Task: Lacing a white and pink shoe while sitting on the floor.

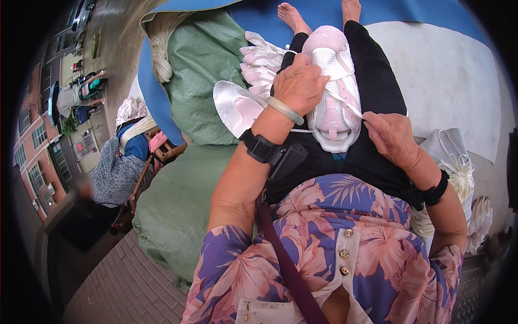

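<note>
My left hand (pixel 300 83) presses flat over the pink-and-white shoe upper (pixel 333 86) on my lap, pinning it; my right hand (pixel 393 137) pinches a white lace (pixel 350 106) at its lower edge, pulled taut. The upper looks light, soft and floppy, so I'd grip its firmer rim. More uppers (pixel 259 62) sit stacked beyond my left hand, against the green woven sack (pixel 208 59). White lace bundles (pixel 465 181) lie by my right elbow.
</note>
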The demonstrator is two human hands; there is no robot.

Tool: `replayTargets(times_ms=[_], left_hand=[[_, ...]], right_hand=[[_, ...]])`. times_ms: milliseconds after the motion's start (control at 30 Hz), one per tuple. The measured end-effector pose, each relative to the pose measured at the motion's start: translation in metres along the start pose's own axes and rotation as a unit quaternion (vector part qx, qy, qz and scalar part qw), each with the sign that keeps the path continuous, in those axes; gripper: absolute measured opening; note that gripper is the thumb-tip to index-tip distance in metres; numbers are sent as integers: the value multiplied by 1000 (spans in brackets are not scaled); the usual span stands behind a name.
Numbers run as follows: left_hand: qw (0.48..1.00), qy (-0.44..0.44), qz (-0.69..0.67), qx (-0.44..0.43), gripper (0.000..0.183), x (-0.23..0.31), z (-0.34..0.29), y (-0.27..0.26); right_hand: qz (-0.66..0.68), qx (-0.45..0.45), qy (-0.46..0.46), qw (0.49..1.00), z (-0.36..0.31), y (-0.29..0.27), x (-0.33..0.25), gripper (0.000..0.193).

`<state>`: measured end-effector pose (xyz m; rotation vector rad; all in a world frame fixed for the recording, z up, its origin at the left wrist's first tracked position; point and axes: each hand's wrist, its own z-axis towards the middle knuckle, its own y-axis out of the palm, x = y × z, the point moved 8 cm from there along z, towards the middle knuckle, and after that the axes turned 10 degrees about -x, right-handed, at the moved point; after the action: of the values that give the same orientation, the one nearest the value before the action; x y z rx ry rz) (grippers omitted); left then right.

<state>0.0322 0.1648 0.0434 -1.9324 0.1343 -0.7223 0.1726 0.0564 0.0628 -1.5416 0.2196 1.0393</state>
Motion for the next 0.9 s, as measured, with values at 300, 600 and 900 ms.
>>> replayTargets(times_ms=[300, 600, 900], left_hand=[[993, 81, -89, 11, 12, -6, -2, -3], [963, 83, -255, -27, 15, -27, -11, 2], [952, 118, -270, 83, 15, -14, -13, -2]], right_hand=[[3, 5, -6, 1000, 0, -1, -1, 24], [-3, 24, 20, 1000, 36, -7, 0, 13], [81, 42, 51, 995, 97, 15, 24, 17]])
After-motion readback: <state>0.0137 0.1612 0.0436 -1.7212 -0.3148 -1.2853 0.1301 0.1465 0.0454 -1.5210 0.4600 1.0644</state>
